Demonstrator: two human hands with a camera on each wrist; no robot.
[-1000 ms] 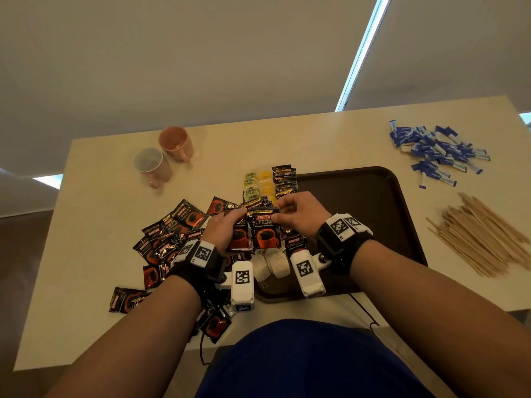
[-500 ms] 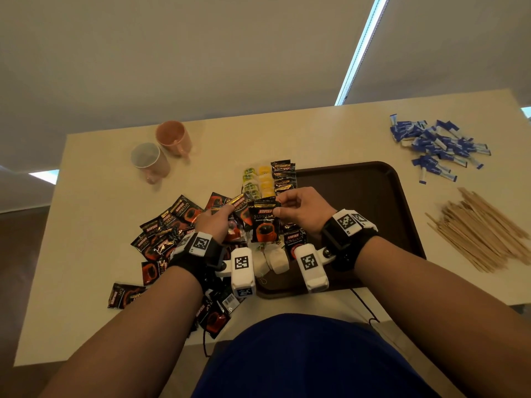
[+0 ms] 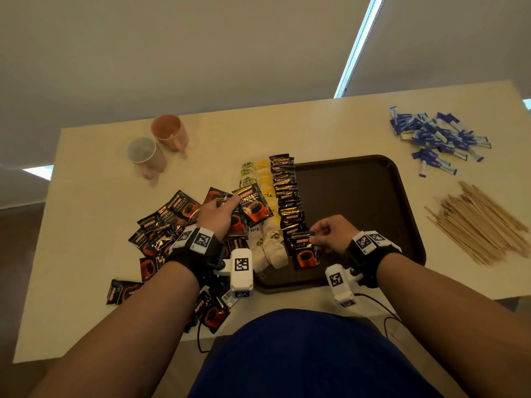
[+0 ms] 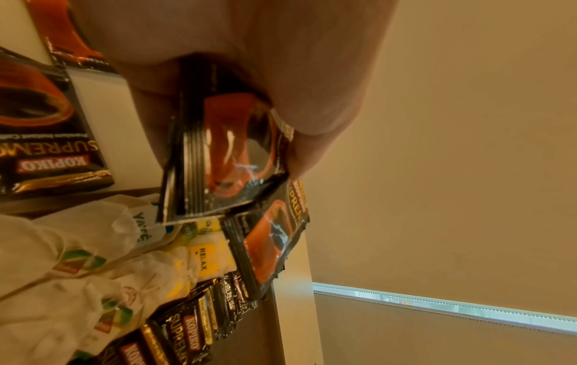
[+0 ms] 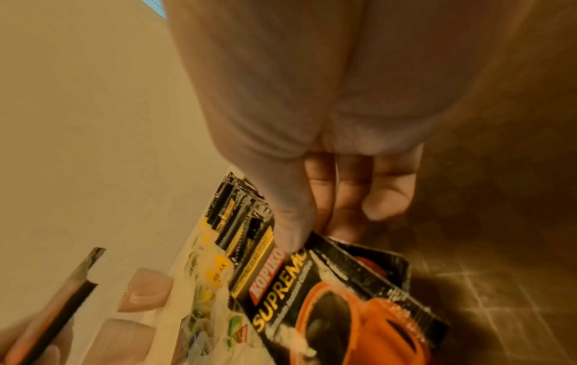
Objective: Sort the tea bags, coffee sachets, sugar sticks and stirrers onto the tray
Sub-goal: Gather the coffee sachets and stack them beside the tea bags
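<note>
The right hand (image 3: 330, 234) pinches the top edge of a Kopiko coffee sachet (image 3: 305, 251), thumb over fingers, and lays it at the near end of the overlapping sachet row (image 3: 287, 196) on the brown tray (image 3: 373, 196). Half a second ago this sachet was higher up, between both hands, so one more sachet has passed from the left hand's stack to the row. The left hand (image 3: 217, 215) grips a small fan of further sachets (image 3: 253, 208) just above the tea bags (image 3: 268, 248), which lie in their own line beside the coffee row.

That suggests the coffee is being fed across one at a time. Many loose sachets (image 3: 166, 225) lie scattered on the beige worktop (image 3: 86, 196) to the left of the tray, so this category looks far from done.

To the right, well apart from the tray, lie the blue sugar sticks (image 3: 434, 139) and the wooden stirrers (image 3: 477, 222), neither yet sorted. Two pink mugs (image 3: 158, 145) stand at the far left. Beyond the worktop are a plain pale wall and a strip of bright light.
</note>
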